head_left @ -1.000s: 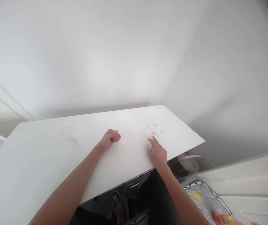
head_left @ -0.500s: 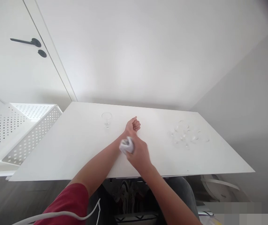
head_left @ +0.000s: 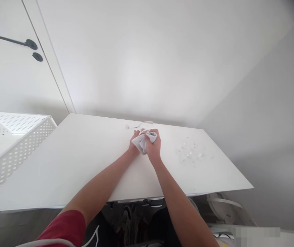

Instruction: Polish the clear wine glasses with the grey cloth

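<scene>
Both my hands meet above the middle of a white table (head_left: 72, 161). My left hand (head_left: 134, 144) grips a clear stemmed glass (head_left: 140, 125) that lies tilted on its side, its rim and stem showing just past my fingers. My right hand (head_left: 153, 145) is closed on a small pale grey cloth (head_left: 143, 141) bunched against the glass. Several more clear glasses (head_left: 191, 153) stand in a cluster on the table to the right of my hands.
A white perforated basket (head_left: 13, 140) stands off the table's left end. A white door with a dark handle (head_left: 18, 43) is at the back left. White walls close the back and right. A white chair (head_left: 224, 206) shows under the table's right end.
My left hand has picked up the lone glass that stood on the table. My right hand has carried the cloth forward to it, and both hands now meet on the glass.
</scene>
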A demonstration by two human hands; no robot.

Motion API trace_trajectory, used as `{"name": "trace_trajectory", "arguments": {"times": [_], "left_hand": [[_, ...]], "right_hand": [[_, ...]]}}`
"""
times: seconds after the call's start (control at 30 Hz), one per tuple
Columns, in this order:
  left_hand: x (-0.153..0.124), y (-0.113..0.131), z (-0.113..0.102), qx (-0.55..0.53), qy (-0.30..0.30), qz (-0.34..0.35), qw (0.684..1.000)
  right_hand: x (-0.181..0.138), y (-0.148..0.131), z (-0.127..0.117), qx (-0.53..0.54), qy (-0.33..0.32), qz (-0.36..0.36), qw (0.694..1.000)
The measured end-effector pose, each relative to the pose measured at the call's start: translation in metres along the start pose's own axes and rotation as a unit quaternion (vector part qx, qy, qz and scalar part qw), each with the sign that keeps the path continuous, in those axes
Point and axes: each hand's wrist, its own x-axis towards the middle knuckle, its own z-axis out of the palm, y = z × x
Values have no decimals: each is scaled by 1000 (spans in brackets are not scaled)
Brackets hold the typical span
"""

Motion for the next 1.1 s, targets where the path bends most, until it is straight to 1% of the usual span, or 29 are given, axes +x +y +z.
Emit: {"name": "trace_trajectory", "arguments": {"times": [0.03, 0.07, 0.13, 0.2, 0.37, 0.47, 0.5, 0.57, 0.63, 0.7, 0.77, 0.87, 1.0, 1.1], "left_hand": [[0, 0, 0, -12, -13, 4, 1000], [1, 0, -1, -22, -28, 8, 999], [1, 0, -2, -35, -56, 12, 998], [1, -1, -4, -25, -81, 13, 996], [-1, -7, -5, 88, -117, 21, 989], [-2, -5, -1, 117, -135, 51, 983], [-2, -4, -1, 120, -127, 64, 983], [-1, 0, -1, 119, -87, 87, 985], [2, 4, -5, 106, -35, 106, 988], [5, 8, -9, 88, 5, 127, 988], [9, 11, -14, 70, 28, 145, 987], [13, 17, -18, 74, 43, 173, 981], [12, 21, -18, 118, 93, 205, 967], [10, 19, -17, 146, 125, 219, 957]], "right_hand": [[2, 6, -12, 34, 20, 30, 999], [3, 13, -21, 53, 26, 48, 997], [2, 26, -31, 73, 12, 65, 995], [-2, 39, -33, 92, 3, 74, 993], [-5, 58, -30, 168, 37, 112, 979], [-3, 60, -30, 207, 15, 132, 969], [-3, 60, -31, 219, 4, 136, 966], [-2, 58, -33, 252, -2, 138, 958], [-2, 55, -34, 282, 23, 144, 948], [-3, 53, -35, 287, 54, 161, 943], [-2, 51, -35, 262, 77, 186, 944], [-1, 53, -36, 241, 97, 214, 942], [6, 64, -40, 283, 117, 205, 929], [9, 72, -41, 287, 124, 203, 928]]}}
